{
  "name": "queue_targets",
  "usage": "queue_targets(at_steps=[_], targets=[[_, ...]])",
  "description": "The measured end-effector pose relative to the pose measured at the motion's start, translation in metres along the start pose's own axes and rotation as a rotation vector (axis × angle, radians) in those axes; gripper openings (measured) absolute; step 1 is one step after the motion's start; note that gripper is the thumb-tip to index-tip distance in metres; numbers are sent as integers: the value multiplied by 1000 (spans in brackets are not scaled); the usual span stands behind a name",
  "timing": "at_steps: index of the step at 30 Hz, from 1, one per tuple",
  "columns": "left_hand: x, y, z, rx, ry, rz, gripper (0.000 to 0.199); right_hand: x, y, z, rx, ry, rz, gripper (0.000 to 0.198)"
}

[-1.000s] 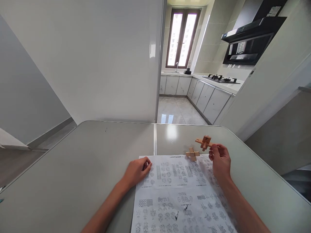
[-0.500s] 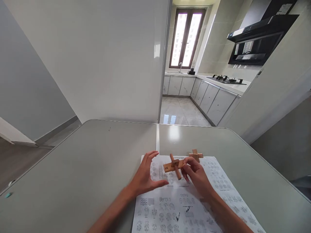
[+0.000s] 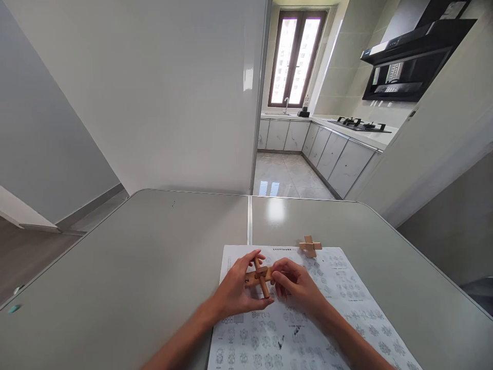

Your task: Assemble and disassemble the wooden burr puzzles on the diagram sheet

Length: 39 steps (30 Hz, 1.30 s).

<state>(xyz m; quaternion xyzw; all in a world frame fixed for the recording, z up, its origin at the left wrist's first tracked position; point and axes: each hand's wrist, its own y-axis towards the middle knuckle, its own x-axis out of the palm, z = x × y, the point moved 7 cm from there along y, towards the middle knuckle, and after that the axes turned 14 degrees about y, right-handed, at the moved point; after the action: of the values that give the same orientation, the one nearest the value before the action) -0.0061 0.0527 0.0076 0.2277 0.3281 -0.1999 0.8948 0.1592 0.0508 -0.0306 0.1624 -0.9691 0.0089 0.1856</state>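
Note:
A wooden interlocking puzzle (image 3: pixel 261 272) is held between my two hands above a printed sheet. It has a flat bar marked "2", a rod through it and a short crosspiece. My left hand (image 3: pixel 233 290) grips the rod, with fingers at its upper end and thumb at its lower end. Thumb and fingers of my right hand (image 3: pixel 298 285) pinch the bar's right end. Beyond my right hand, a second, cross-shaped wooden puzzle (image 3: pixel 310 246) rests at the top edge of the printed sheet (image 3: pixel 265 326), which bears small line drawings.
A pale table (image 3: pixel 173 246) with a seam down its middle spreads under everything. A small teal object (image 3: pixel 14 308) lies at its left edge. Past the far edge stand a white wall panel (image 3: pixel 173 103) and a kitchen with cabinets (image 3: pixel 348 159).
The held puzzle has moved left and slightly down with my right hand. My left hand, open around air before, has closed on the puzzle's rod.

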Motion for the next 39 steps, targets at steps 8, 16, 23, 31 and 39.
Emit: queue_targets(at_steps=[8,16,23,31,39], targets=[[7,0,-4,15,101,-58,100,-3,0,7,27,-113,-11,34],[3,3,2,-27,141,-51,88,-3,1,5,62,-4,-28,36],[4,4,2,-33,153,-59,86,0,1,6,95,4,-60,38],[2,7,1,-3,195,-58,82,-1,-1,2,92,-165,-50,38],[4,5,-10,-26,159,-69,110,3,-4,-1,87,-204,-75,40]])
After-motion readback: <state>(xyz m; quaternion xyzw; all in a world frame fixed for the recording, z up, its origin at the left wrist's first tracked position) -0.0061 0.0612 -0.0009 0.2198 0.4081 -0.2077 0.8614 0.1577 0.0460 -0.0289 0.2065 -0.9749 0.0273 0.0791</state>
